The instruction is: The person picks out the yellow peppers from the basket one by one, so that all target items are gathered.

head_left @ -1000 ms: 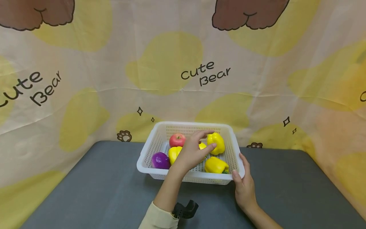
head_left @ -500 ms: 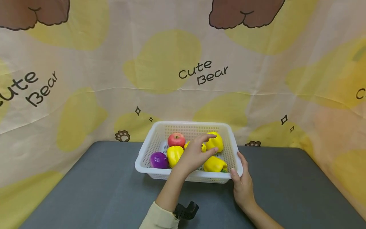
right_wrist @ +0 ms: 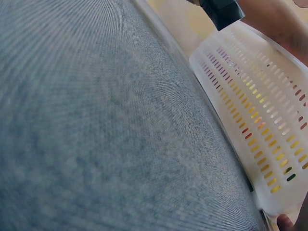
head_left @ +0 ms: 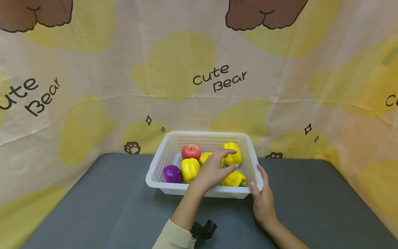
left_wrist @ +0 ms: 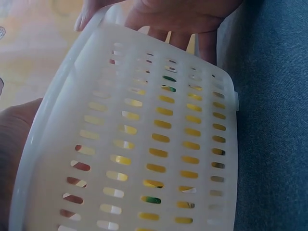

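A white perforated plastic basket (head_left: 199, 190) holds a red apple (head_left: 191, 151), a purple onion-like ball (head_left: 172, 173) and several yellow bell peppers. My left hand (head_left: 211, 171) reaches over its front rim, thumb and index finger apart with nothing between them. Just beyond those fingertips is the back right pepper (head_left: 233, 155); the front right pepper (head_left: 234, 178) lies below the thumb. Another yellow piece (head_left: 205, 157) is partly hidden behind the hand. My right hand (head_left: 264, 204) grips the basket's front right corner, thumb on the rim, its fingers seen around the wall in the left wrist view.
The basket stands on a dark grey table (head_left: 102, 200). Behind the table hangs a printed cloth (head_left: 174, 69) with bear feet and lettering. A black wrist mount (head_left: 203, 229) sticks out from the left wrist. One more pepper (head_left: 190, 170) lies left of the left hand.
My left hand has shifted slightly right and toward the front of the basket, uncovering more of the left pepper. The right hand keeps its grip. The whole head view has drifted slightly.
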Action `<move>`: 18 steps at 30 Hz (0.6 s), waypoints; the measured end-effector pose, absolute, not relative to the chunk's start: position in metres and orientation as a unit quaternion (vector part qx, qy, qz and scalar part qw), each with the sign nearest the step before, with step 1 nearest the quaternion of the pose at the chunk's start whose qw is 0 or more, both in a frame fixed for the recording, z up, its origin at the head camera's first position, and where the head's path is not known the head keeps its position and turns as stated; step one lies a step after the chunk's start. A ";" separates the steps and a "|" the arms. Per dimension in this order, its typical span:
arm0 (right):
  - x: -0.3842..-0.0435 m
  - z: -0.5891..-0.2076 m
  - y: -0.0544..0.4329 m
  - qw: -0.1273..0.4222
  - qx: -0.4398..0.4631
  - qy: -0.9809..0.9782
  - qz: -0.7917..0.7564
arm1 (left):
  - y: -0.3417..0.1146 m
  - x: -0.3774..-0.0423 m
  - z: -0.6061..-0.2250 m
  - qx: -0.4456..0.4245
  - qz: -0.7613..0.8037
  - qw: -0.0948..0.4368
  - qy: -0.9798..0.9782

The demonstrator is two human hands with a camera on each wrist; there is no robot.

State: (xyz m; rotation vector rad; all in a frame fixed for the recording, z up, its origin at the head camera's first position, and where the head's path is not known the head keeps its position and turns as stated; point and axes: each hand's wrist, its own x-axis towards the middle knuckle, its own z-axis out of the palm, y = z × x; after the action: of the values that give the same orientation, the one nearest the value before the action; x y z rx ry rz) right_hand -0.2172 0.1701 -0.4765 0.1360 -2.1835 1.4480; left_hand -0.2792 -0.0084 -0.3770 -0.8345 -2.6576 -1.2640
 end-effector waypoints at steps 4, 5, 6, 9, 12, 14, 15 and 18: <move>-0.218 -0.477 0.170 0.258 0.051 -0.805 0.531 | -0.008 -0.279 -0.378 -0.266 -0.399 0.030 -0.877; -0.218 -0.476 0.170 0.258 0.051 -0.806 0.530 | -0.008 -0.279 -0.378 -0.263 -0.396 0.027 -0.879; -0.218 -0.477 0.171 0.259 0.051 -0.805 0.530 | -0.007 -0.279 -0.379 -0.261 -0.393 0.025 -0.881; -0.218 -0.476 0.171 0.260 0.050 -0.805 0.531 | -0.007 -0.278 -0.379 -0.256 -0.386 0.021 -0.886; -0.218 -0.476 0.171 0.261 0.045 -0.804 0.532 | -0.006 -0.278 -0.378 -0.254 -0.371 0.021 -0.893; -0.218 -0.477 0.171 0.261 0.039 -0.805 0.531 | -0.005 -0.278 -0.378 -0.254 -0.357 0.022 -0.899; -0.218 -0.477 0.171 0.261 0.036 -0.807 0.529 | -0.004 -0.277 -0.378 -0.253 -0.349 0.022 -0.902; -0.218 -0.478 0.169 0.262 0.027 -0.807 0.528 | -0.003 -0.277 -0.378 -0.251 -0.330 0.021 -0.910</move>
State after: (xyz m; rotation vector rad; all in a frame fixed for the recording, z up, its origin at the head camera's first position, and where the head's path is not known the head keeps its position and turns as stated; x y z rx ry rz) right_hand -0.2181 0.1694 -0.4779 0.0730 -2.1836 1.4286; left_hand -0.2766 -0.0034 -0.3778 -0.7785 -2.8207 -1.0249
